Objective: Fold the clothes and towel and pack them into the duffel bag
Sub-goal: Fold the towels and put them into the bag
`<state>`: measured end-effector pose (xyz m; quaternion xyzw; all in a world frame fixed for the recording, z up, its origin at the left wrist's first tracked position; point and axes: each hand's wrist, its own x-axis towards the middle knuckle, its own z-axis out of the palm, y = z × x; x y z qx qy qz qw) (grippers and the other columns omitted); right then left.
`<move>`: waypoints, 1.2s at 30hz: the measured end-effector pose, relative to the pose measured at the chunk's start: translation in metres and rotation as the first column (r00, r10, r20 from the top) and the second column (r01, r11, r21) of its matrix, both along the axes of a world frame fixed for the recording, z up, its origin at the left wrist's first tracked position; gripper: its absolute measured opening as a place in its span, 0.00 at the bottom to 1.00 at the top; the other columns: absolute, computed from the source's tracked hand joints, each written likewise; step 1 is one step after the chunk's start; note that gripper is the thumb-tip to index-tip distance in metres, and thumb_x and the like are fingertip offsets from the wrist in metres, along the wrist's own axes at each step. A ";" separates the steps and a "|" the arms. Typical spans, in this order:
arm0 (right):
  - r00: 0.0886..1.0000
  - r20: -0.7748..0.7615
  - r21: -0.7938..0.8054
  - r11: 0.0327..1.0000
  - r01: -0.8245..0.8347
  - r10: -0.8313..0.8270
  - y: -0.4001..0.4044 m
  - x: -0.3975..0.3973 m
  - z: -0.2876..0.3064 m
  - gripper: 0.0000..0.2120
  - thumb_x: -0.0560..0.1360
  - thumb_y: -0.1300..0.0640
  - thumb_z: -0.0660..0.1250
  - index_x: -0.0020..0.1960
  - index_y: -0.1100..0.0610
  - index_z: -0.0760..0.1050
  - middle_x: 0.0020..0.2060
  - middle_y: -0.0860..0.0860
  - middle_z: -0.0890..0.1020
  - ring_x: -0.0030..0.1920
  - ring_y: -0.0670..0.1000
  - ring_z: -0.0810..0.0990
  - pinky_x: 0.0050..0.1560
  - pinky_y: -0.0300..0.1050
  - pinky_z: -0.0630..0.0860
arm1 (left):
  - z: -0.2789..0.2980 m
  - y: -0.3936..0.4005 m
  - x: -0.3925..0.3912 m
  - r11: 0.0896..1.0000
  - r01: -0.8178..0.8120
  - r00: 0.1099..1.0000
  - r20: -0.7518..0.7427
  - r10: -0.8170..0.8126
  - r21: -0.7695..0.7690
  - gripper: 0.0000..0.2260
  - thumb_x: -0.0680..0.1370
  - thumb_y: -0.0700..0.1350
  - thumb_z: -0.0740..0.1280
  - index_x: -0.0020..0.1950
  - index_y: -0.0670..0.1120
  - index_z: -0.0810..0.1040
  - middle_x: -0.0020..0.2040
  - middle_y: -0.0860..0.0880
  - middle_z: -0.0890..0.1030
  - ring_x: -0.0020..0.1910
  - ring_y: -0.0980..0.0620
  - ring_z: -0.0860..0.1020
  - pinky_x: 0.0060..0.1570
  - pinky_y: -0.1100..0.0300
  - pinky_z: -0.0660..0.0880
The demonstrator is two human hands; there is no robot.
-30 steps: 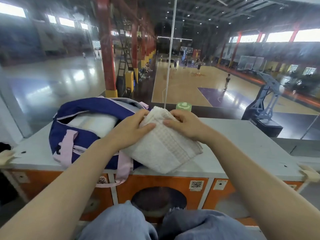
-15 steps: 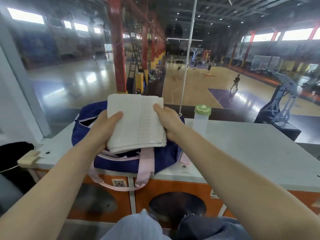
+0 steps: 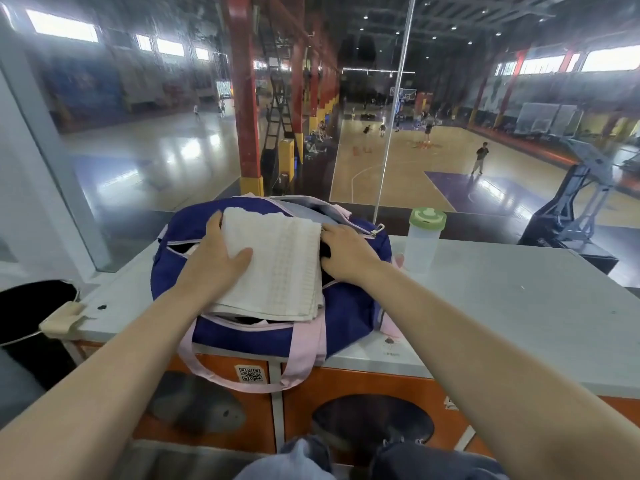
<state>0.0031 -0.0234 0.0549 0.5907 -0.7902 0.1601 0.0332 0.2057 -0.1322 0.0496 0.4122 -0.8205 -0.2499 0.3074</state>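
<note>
A folded white towel [image 3: 280, 265] lies across the open top of the navy duffel bag [image 3: 346, 317], which has pink straps and sits on the grey tabletop [image 3: 519, 306]. My left hand [image 3: 214, 258] grips the towel's left edge, thumb on top and fingers along the far side. At the towel's right edge my right hand [image 3: 349, 254] has its fingers curled down against the cloth, over the dark bag opening. The towel and my hands hide what is inside the bag.
A clear bottle with a green lid [image 3: 422, 244] stands just right of the bag. A glass pane rises behind the table, with a sports hall beyond. A pink strap [image 3: 242, 379] hangs over the front edge. A black round object [image 3: 31, 306] sits at the left.
The towel went from the tabletop beside the bag, up in both hands, and now lies lowered onto the bag's open top. Both hands stayed on its edges.
</note>
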 end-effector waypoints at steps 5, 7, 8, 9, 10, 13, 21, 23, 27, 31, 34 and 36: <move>0.961 -0.272 0.076 0.994 0.075 -0.051 -0.007 -0.005 -0.004 0.25 0.75 0.52 0.65 0.69 0.56 0.66 0.65 0.55 0.74 0.64 0.58 0.73 0.60 0.55 0.70 | 0.002 0.004 -0.008 0.922 0.060 0.980 0.199 0.019 -0.383 0.28 0.78 0.45 0.64 0.76 0.54 0.59 0.78 0.46 0.54 0.73 0.40 0.63 0.65 0.45 0.69; 0.929 -0.356 -0.003 0.994 0.105 -0.099 -0.011 -0.004 -0.004 0.20 0.77 0.57 0.62 0.68 0.57 0.67 0.63 0.56 0.76 0.63 0.58 0.75 0.59 0.54 0.71 | -0.001 0.001 -0.010 0.884 0.124 0.942 0.333 0.038 -0.451 0.24 0.79 0.48 0.60 0.76 0.53 0.62 0.79 0.46 0.53 0.76 0.40 0.55 0.71 0.43 0.61; 0.921 -0.373 -0.026 0.994 0.110 -0.112 -0.012 -0.005 -0.004 0.19 0.78 0.58 0.60 0.68 0.57 0.66 0.63 0.56 0.76 0.62 0.59 0.75 0.56 0.54 0.72 | -0.003 0.001 -0.012 0.849 0.158 0.921 0.385 0.057 -0.503 0.24 0.79 0.50 0.58 0.76 0.52 0.62 0.79 0.46 0.54 0.77 0.41 0.53 0.74 0.42 0.57; 0.923 -0.367 -0.036 0.993 0.113 -0.118 -0.013 -0.006 -0.002 0.19 0.78 0.59 0.59 0.68 0.57 0.66 0.62 0.56 0.76 0.61 0.59 0.76 0.52 0.53 0.72 | -0.004 0.002 -0.013 0.813 0.188 0.904 0.420 0.076 -0.551 0.24 0.79 0.53 0.55 0.76 0.52 0.62 0.79 0.47 0.56 0.78 0.43 0.52 0.75 0.42 0.53; 0.931 -0.346 -0.045 0.993 0.111 -0.120 -0.014 -0.008 0.002 0.18 0.78 0.60 0.58 0.68 0.58 0.65 0.61 0.56 0.77 0.60 0.60 0.77 0.47 0.52 0.72 | -0.004 0.003 -0.015 0.783 0.213 0.892 0.444 0.089 -0.585 0.25 0.79 0.56 0.52 0.76 0.52 0.61 0.79 0.48 0.58 0.78 0.44 0.53 0.75 0.41 0.51; 0.951 -0.279 -0.072 0.991 0.115 -0.131 -0.015 -0.012 0.020 0.13 0.78 0.59 0.58 0.62 0.58 0.70 0.56 0.57 0.80 0.53 0.61 0.80 0.41 0.49 0.67 | 0.001 0.008 -0.023 0.741 0.308 0.868 0.495 0.038 -0.596 0.28 0.79 0.59 0.48 0.77 0.50 0.59 0.78 0.49 0.61 0.77 0.48 0.56 0.76 0.45 0.49; 0.968 -0.202 -0.193 0.975 0.107 -0.146 -0.012 -0.019 0.063 0.09 0.77 0.57 0.60 0.56 0.56 0.74 0.50 0.56 0.81 0.49 0.60 0.80 0.42 0.47 0.69 | 0.016 0.007 -0.058 0.722 0.385 0.858 0.512 -0.050 -0.575 0.22 0.81 0.57 0.54 0.69 0.46 0.71 0.65 0.48 0.76 0.63 0.48 0.71 0.66 0.53 0.66; 0.980 -0.142 -0.267 0.958 0.100 -0.141 -0.014 -0.019 0.071 0.11 0.77 0.58 0.59 0.58 0.56 0.73 0.49 0.56 0.81 0.48 0.61 0.79 0.43 0.48 0.73 | 0.013 0.006 -0.065 0.694 0.438 0.819 0.571 -0.047 -0.572 0.22 0.80 0.57 0.56 0.69 0.47 0.71 0.64 0.48 0.76 0.63 0.48 0.71 0.65 0.53 0.66; 0.962 -0.252 -0.244 0.969 0.047 -0.110 -0.018 -0.009 0.078 0.12 0.76 0.62 0.61 0.59 0.56 0.69 0.48 0.55 0.80 0.43 0.60 0.78 0.40 0.50 0.71 | 0.003 0.003 -0.077 0.717 0.466 0.779 0.624 -0.055 -0.518 0.25 0.79 0.56 0.52 0.71 0.45 0.69 0.65 0.46 0.75 0.65 0.46 0.70 0.67 0.54 0.62; 0.866 -0.494 -0.113 0.993 0.026 -0.079 -0.021 -0.003 0.070 0.17 0.77 0.57 0.65 0.64 0.56 0.66 0.55 0.55 0.78 0.51 0.60 0.80 0.39 0.50 0.69 | 0.013 0.003 -0.096 0.786 0.412 0.748 0.664 -0.003 -0.461 0.17 0.80 0.51 0.52 0.60 0.44 0.73 0.59 0.44 0.79 0.60 0.44 0.74 0.61 0.53 0.64; 0.755 -0.656 -0.072 0.996 -0.048 -0.012 -0.027 -0.001 0.065 0.20 0.78 0.57 0.64 0.69 0.55 0.64 0.59 0.55 0.74 0.55 0.59 0.78 0.39 0.50 0.68 | 0.008 0.018 -0.111 0.767 0.399 0.669 0.732 0.130 -0.502 0.20 0.81 0.53 0.51 0.66 0.45 0.72 0.63 0.44 0.77 0.62 0.44 0.73 0.62 0.52 0.63; 0.652 -0.753 -0.004 0.990 -0.138 0.087 -0.033 0.004 0.061 0.19 0.80 0.61 0.60 0.69 0.56 0.65 0.61 0.56 0.73 0.56 0.58 0.76 0.40 0.48 0.66 | -0.003 0.024 -0.117 0.744 0.400 0.640 0.744 0.191 -0.535 0.22 0.81 0.55 0.50 0.70 0.47 0.69 0.68 0.44 0.73 0.65 0.45 0.70 0.66 0.51 0.60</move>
